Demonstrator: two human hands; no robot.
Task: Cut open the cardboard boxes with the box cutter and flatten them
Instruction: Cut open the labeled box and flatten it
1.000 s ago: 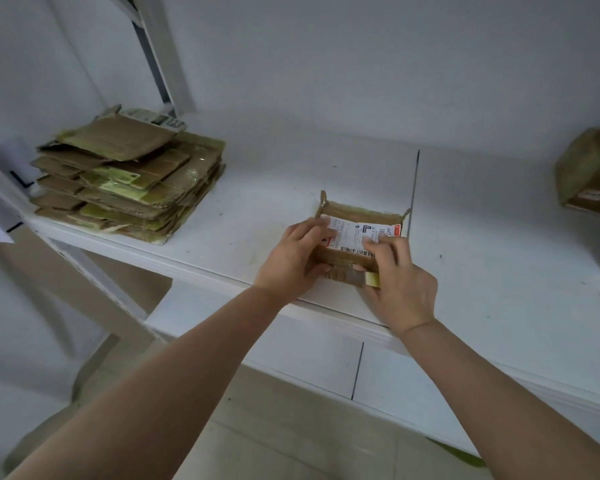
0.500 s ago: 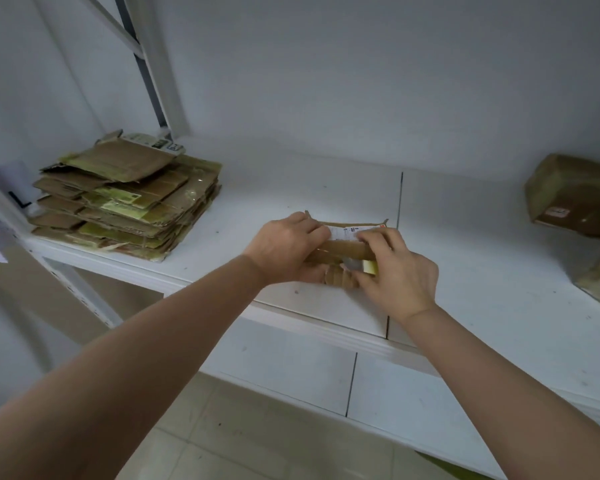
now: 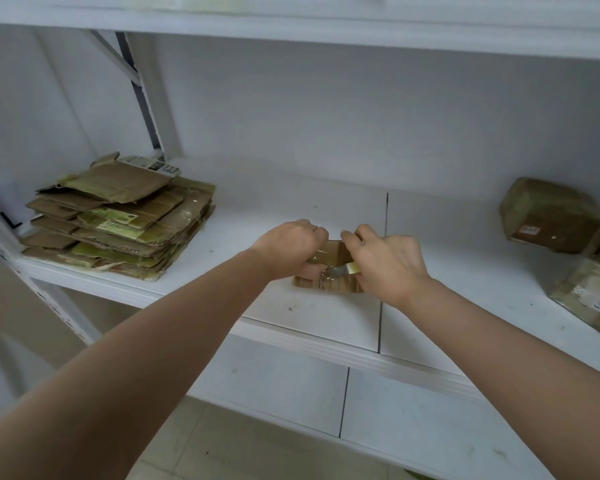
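Observation:
A small brown cardboard box (image 3: 329, 258) lies on the white shelf (image 3: 326, 313) between my hands, its near flap spread flat toward me. My left hand (image 3: 290, 249) grips the box's left side with curled fingers. My right hand (image 3: 385, 263) grips the right side, and a yellowish box cutter (image 3: 347, 269) with a metal blade pokes out from under its palm toward the box. Most of the box is hidden by both hands.
A stack of flattened cardboard (image 3: 118, 216) sits at the shelf's left end. Two uncut taped boxes, one (image 3: 551, 214) behind the other (image 3: 593, 292), stand at the right. An upper shelf runs overhead, a lower one below.
The box with its white label, earlier upright under my hands, has been pushed down and its sides pulled apart. The view has tilted upward.

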